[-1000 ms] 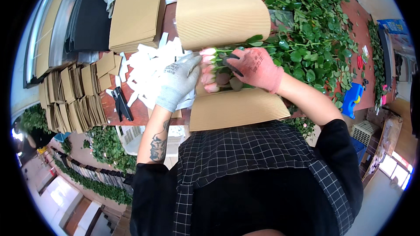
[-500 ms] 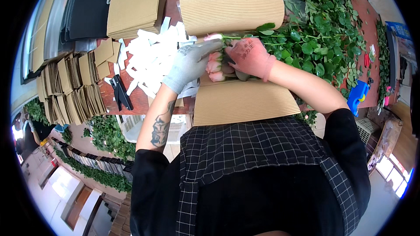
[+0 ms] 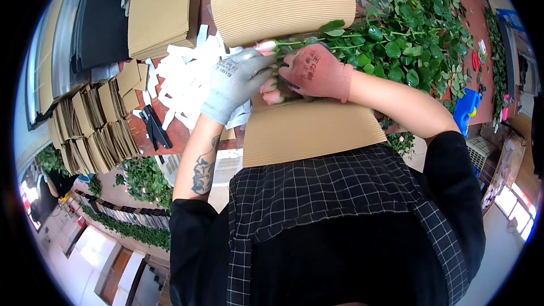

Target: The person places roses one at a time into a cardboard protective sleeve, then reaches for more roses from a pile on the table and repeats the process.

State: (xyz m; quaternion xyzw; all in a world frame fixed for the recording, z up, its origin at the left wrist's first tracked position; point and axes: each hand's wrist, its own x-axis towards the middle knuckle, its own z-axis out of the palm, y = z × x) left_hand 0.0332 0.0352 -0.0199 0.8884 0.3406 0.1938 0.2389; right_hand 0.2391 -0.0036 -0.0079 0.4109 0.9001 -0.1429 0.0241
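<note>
Several pink roses point(image 3: 273, 97) lie with their blooms to the left on a sheet of brown corrugated cardboard point(image 3: 314, 131). My left hand point(image 3: 238, 76), in a grey glove, is closed over the blooms, its fingers bent together toward the stems. From the other side, my right hand point(image 3: 315, 72), in a pinkish-red glove, is closed around the flowers just behind the heads. Its fingertips are partly hidden. Green stems run right from the hands into a large heap of rose leaves point(image 3: 419, 39). A second corrugated sheet point(image 3: 283, 5) bulges just beyond the flowers.
White paper strips point(image 3: 184, 82) are piled left of my left hand, with a black stapler point(image 3: 154, 127) beside them. Stacked cardboard sheets point(image 3: 161, 8) and bundled cardboard pieces point(image 3: 93, 127) stand farther left. A blue tape dispenser point(image 3: 466, 112) sits at the right table edge.
Both hands have shifted slightly left in the view. My left fingers, stretched over the blooms before, now bend more closely around them. The surroundings have also shifted slightly in the view.
</note>
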